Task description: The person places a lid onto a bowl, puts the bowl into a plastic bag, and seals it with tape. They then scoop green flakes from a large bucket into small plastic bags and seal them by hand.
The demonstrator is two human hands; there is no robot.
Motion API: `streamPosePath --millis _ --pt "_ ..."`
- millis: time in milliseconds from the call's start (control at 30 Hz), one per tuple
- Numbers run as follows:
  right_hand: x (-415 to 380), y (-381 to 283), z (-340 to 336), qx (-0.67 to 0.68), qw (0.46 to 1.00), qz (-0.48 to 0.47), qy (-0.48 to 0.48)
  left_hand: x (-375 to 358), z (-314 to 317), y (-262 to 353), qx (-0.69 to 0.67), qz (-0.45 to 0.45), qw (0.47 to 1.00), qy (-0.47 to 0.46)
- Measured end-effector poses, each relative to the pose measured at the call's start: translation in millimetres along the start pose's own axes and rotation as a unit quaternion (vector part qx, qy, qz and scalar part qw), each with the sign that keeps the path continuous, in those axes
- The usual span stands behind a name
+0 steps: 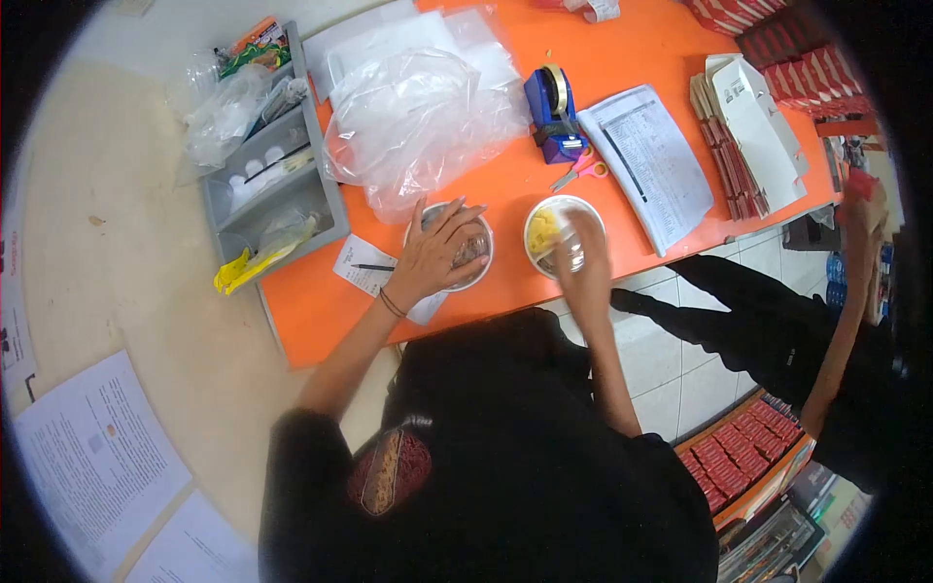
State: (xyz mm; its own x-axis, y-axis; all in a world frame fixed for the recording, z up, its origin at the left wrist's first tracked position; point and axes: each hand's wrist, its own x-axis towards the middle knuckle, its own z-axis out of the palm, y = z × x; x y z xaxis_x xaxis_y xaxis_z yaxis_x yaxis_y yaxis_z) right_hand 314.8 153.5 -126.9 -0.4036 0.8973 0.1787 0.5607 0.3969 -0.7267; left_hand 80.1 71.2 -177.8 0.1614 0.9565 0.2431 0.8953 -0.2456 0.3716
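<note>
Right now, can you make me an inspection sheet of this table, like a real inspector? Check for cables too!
Surface: orange table, crowded but with bare patches.
Job's things: left tub, mostly covered; right tub, with yellow pieces inside.
Clutter: plastic bags, tape dispenser, scissors, papers, and a pen on a slip.
Hands: left hand spread over the left tub; right hand at the right tub, blurred, grip unclear.
Cables: nothing seen.
Surroundings: tiled floor, red packets, another person in black on the right.

Round, white-rimmed left tub (490, 245) — near right tub (527, 231) holding yellow pieces (542, 231).
</note>
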Motion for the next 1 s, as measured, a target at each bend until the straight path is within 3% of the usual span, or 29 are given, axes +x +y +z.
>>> streamPosePath --millis 67,200,333,433,533,633,700,733,800,933,1000 --pt "0 38 -7 -0.016 0.999 0.002 0.035 -1 -2 3 -0.001 -0.005 1.000 0.006" --pt "-1 44 -5 -0.070 0.996 0.011 0.053 -2 -2 6 0.005 -0.024 0.999 0.037" --pt "-2 9 29 0.046 0.995 -0.065 -0.056 -1 -2 6 -0.029 -0.043 0.998 0.027" --pt "-9 1 71 0.034 0.989 -0.129 -0.069 0 -3 6 -0.002 -0.058 0.998 0.020" --pt "-12 0 92 0.022 0.995 -0.078 -0.064 3 -5 4 0.001 -0.056 0.998 0.004" --pt "-9 8 98 0.011 0.989 0.011 -0.146 3 -6 6 -0.011 -0.066 0.998 0.002" --pt "-7 12 110 0.184 0.954 0.180 -0.156 5 -7 4 -0.021 -0.061 0.998 -0.005" --pt "-10 11 118 0.183 0.953 0.184 -0.157 6 -7 2 -0.024 -0.062 0.998 -0.008" --pt "-18 6 132 0.231 0.952 0.196 -0.033 6 -7 3 -0.030 -0.066 0.997 -0.008" --pt "-18 2 130 0.281 0.931 0.232 -0.032 8 -8 2 -0.035 -0.069 0.997 0.000" --pt "-22 2 126 0.375 0.883 0.282 -0.037 7 -6 4 -0.038 -0.074 0.996 0.015"
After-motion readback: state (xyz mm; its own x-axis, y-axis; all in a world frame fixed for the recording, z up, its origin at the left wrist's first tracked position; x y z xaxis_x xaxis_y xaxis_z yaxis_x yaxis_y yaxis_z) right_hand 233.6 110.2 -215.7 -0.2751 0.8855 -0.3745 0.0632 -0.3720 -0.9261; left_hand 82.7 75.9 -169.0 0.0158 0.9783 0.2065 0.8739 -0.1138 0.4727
